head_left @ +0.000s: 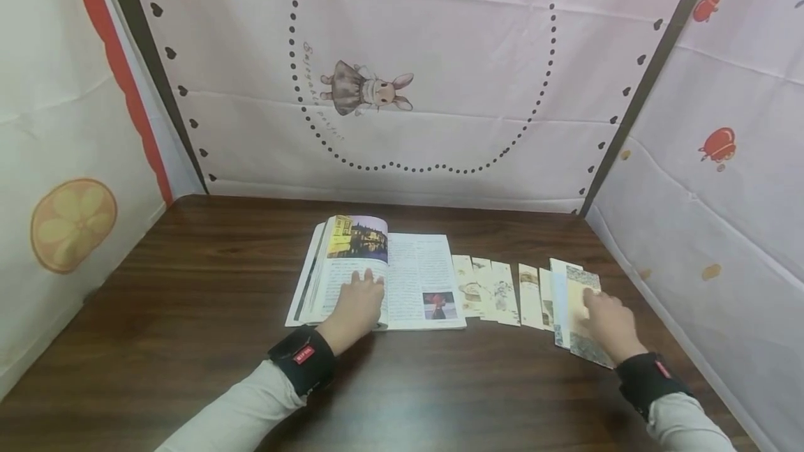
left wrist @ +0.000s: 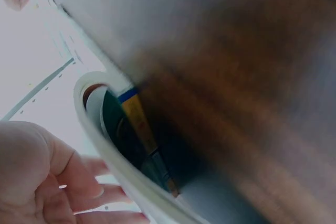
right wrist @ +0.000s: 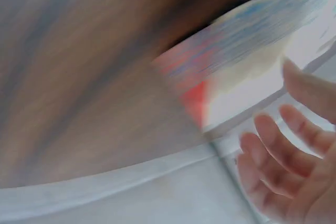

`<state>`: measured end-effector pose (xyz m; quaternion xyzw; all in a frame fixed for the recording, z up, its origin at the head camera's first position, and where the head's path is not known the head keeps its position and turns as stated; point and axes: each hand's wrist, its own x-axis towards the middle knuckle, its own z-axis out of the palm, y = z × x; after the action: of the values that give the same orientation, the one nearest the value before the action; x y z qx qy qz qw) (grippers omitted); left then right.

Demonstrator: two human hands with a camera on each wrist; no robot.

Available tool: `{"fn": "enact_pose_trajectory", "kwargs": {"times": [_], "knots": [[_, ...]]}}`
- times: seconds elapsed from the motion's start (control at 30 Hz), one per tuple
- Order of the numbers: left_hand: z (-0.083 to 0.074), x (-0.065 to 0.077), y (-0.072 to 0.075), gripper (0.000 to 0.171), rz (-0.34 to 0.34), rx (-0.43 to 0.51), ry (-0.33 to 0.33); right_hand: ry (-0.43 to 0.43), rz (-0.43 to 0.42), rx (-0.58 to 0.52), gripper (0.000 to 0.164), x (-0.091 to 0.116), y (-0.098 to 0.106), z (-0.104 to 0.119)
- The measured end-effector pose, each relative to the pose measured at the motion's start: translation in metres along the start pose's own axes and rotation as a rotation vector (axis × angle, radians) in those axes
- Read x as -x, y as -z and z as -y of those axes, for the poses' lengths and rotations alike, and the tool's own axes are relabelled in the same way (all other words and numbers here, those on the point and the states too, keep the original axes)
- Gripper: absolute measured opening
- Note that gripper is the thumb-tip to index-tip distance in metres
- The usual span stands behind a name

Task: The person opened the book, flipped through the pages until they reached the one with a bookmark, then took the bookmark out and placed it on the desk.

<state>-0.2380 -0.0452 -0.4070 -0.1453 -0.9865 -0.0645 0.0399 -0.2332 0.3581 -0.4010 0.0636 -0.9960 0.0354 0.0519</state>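
Note:
A thick book (head_left: 408, 267) lies open on the wooden table, with a night-time city photo atop its left page. My left hand (head_left: 359, 304) rests on that page, fingers extended; the left wrist view shows those fingers against the curved pages (left wrist: 139, 179). To the right of the book, several pale printed cards (head_left: 502, 291) lie in an overlapping row. At the row's right end is a larger patterned card (head_left: 584, 284). My right hand (head_left: 611, 325) is over this card, its fingers loosely bent and apart in the right wrist view; whether they touch it I cannot tell.
The brown wooden table (head_left: 188, 326) spreads around the book and cards. White printed cloth (head_left: 465, 75) hangs behind it, and more cloth stands along the left and right sides. The right-hand cloth (head_left: 710, 243) comes close to my right hand.

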Motion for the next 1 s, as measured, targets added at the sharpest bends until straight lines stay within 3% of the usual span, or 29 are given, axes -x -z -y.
{"fn": "enact_pose_trajectory", "kwargs": {"times": [0.1, 0.17, 0.27, 0.4, 0.53, 0.67, 0.8, 0.9, 1.0], "knots": [[0.000, -0.001, 0.000, 0.037, 0.017, -0.005, -0.034, 0.180, -0.162, 0.006, 0.030, -0.007, -0.010, 0.038], [0.000, -0.002, 0.001, 0.037, 0.025, -0.008, -0.050, 0.284, -0.192, -0.036, 0.031, -0.013, -0.014, 0.066], [0.000, -0.003, 0.002, 0.036, 0.026, -0.012, -0.061, 0.428, -0.146, -0.072, 0.042, -0.020, -0.018, 0.104], [-0.001, 0.000, 0.005, 0.038, 0.042, -0.007, -0.056, 0.560, 0.024, -0.012, 0.067, -0.029, -0.023, 0.140], [-0.003, 0.001, 0.008, 0.039, 0.060, 0.008, -0.055, 0.558, 0.171, 0.010, 0.070, -0.040, -0.023, 0.160], [-0.002, 0.001, 0.010, 0.038, 0.052, 0.009, -0.043, 0.497, 0.242, -0.028, 0.064, -0.051, -0.017, 0.168], [0.000, 0.002, 0.012, 0.037, 0.051, 0.006, -0.037, 0.528, 0.260, -0.043, 0.059, -0.057, -0.013, 0.170], [0.003, 0.002, 0.011, 0.036, 0.057, 0.021, -0.043, 0.564, 0.262, -0.040, 0.043, -0.059, -0.013, 0.170], [0.005, 0.002, 0.010, 0.039, 0.088, 0.054, -0.034, 0.624, 0.158, 0.073, 0.019, -0.061, -0.013, 0.172]]}}
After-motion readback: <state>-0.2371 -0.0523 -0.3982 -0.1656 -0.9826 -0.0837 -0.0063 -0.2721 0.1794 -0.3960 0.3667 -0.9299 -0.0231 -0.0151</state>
